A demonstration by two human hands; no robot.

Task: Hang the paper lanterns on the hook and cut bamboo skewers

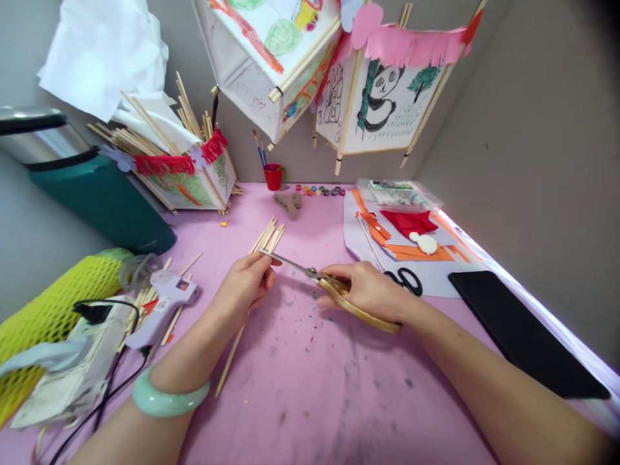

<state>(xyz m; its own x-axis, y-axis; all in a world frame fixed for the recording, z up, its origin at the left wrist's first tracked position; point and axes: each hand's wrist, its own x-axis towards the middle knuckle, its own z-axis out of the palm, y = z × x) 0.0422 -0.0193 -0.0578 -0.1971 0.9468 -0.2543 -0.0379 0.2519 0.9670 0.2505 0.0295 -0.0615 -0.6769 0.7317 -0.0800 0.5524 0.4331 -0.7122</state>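
Note:
My left hand [246, 282] is closed around a bundle of thin wooden sticks [267, 237] whose ends fan out beyond my fingers over the pink table [310, 394]. My right hand [371, 290] grips gold-handled scissors [334, 290]. Their blades point left and reach the sticks just past my left fingertips. One long stick [230, 361] runs from under my left hand back toward me. A pale green bangle [167, 397] sits on my left wrist.
A white glue gun [162, 307] and power strip [62, 374] lie at left beside yellow mesh [48, 310]. Black scissors [404, 279], orange and red paper [409, 236] lie at right, with a black tablet [518, 332]. Paper lanterns [387, 97] hang above. A red cup [272, 175] stands at back.

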